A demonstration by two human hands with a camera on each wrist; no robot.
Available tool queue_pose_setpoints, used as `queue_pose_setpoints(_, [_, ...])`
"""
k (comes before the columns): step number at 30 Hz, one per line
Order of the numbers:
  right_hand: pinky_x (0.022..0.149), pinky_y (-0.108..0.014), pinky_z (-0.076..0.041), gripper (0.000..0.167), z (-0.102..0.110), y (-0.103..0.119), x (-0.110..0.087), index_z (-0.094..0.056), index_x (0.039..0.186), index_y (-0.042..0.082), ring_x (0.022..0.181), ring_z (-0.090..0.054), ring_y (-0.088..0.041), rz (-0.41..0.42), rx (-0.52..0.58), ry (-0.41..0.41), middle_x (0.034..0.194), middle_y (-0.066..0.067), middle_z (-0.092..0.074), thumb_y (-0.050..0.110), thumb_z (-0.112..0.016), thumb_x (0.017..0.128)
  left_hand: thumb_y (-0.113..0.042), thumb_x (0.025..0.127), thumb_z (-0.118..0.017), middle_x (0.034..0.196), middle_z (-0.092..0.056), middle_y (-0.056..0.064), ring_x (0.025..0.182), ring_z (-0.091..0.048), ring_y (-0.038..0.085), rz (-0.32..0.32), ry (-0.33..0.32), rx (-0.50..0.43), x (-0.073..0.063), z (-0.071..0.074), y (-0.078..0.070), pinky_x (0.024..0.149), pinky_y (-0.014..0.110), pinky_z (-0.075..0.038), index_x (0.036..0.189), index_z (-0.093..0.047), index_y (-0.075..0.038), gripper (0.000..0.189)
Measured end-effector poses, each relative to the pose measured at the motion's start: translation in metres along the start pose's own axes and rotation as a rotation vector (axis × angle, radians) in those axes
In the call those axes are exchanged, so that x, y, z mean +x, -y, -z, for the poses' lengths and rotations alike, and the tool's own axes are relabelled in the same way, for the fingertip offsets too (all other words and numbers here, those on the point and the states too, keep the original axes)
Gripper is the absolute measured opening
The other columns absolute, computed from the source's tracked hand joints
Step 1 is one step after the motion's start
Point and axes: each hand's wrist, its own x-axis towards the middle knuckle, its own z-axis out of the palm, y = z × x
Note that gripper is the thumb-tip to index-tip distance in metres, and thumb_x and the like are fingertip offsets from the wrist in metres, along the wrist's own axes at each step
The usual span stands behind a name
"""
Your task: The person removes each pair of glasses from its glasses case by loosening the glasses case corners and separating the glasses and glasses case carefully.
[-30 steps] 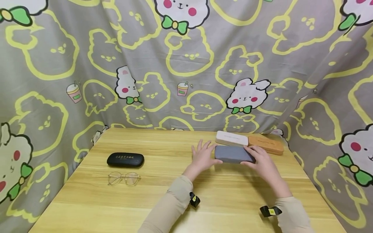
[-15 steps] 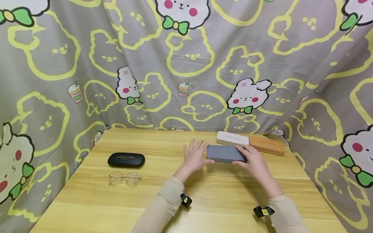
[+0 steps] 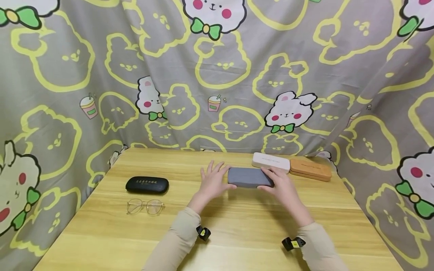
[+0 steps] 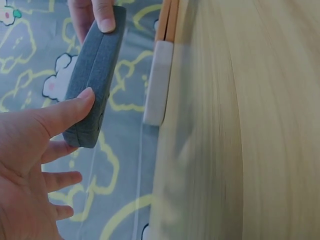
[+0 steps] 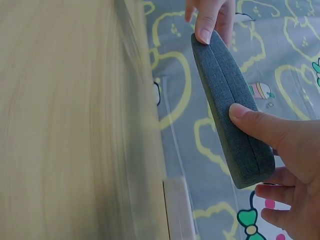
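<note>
A grey-blue fabric glasses case (image 3: 249, 177) is held closed between both hands, raised above the table in the wrist views. My left hand (image 3: 212, 183) pinches its left end, thumb on the near side and the other fingers spread behind. At the right end my right hand (image 3: 278, 182) grips it, the thumb (image 5: 247, 114) pressing near the seam. The seam along the case (image 4: 95, 65) faces the left wrist camera. To the left lie a black glasses case (image 3: 147, 184) with gold lettering and, in front of it, a pair of thin-rimmed eyeglasses (image 3: 145, 206).
At the back right of the wooden table (image 3: 217, 244), a white case (image 3: 271, 162) stands end to end with an orange-brown case (image 3: 310, 169). A patterned curtain (image 3: 190, 67) hangs round the back and sides.
Both hands have carried the grey-blue glasses case to the left, away from in front of the white and orange-brown cases. The black case and eyeglasses stay where they were.
</note>
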Motion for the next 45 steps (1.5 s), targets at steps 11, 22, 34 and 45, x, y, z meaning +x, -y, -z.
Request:
queue_pose_setpoints(11, [0.093,-0.051,-0.05,0.07,-0.018,0.022,0.01,-0.064,0.129,0.009,0.112,-0.06,-0.035,-0.034,0.026,0.034,0.12,-0.016,-0.065,0.039,-0.085,0.069,-0.056,0.076,-0.075,0.157,-0.036,0.004,0.151,-0.011,0.038,0.021,0.001,-0.017,-0.009,0.012,0.027,0.113,0.074,-0.003,0.145,-0.045,-0.032,0.079])
queue_pose_setpoints(22, [0.09,-0.048,-0.051,0.069,-0.041,0.043,0.021,-0.065,0.128,0.009,0.107,-0.061,-0.031,-0.031,0.06,0.042,0.116,-0.013,-0.065,0.039,-0.085,0.07,-0.053,0.077,-0.076,0.157,-0.036,0.007,0.151,-0.012,0.039,0.042,0.006,-0.028,-0.017,0.024,0.053,0.113,0.074,-0.004,0.145,-0.045,-0.03,0.079])
queue_pose_setpoints(34, [0.095,-0.047,-0.05,0.069,-0.061,0.066,0.031,-0.063,0.131,0.011,0.113,-0.06,-0.031,-0.06,0.084,0.088,0.119,-0.012,-0.065,0.041,-0.083,0.072,-0.048,0.08,-0.075,0.157,-0.033,0.014,0.149,-0.012,0.044,0.066,0.02,-0.056,-0.027,0.032,0.081,0.112,0.075,-0.007,0.148,-0.043,-0.025,0.079])
queue_pose_setpoints(45, [0.094,-0.046,-0.051,0.068,-0.076,0.082,0.034,-0.061,0.132,0.009,0.112,-0.059,-0.032,-0.071,0.136,0.152,0.119,-0.011,-0.063,0.039,-0.082,0.074,-0.037,0.084,-0.075,0.157,-0.028,0.022,0.148,-0.01,0.048,0.096,0.074,-0.112,-0.037,0.036,0.093,0.114,0.072,-0.007,0.149,-0.039,-0.015,0.077])
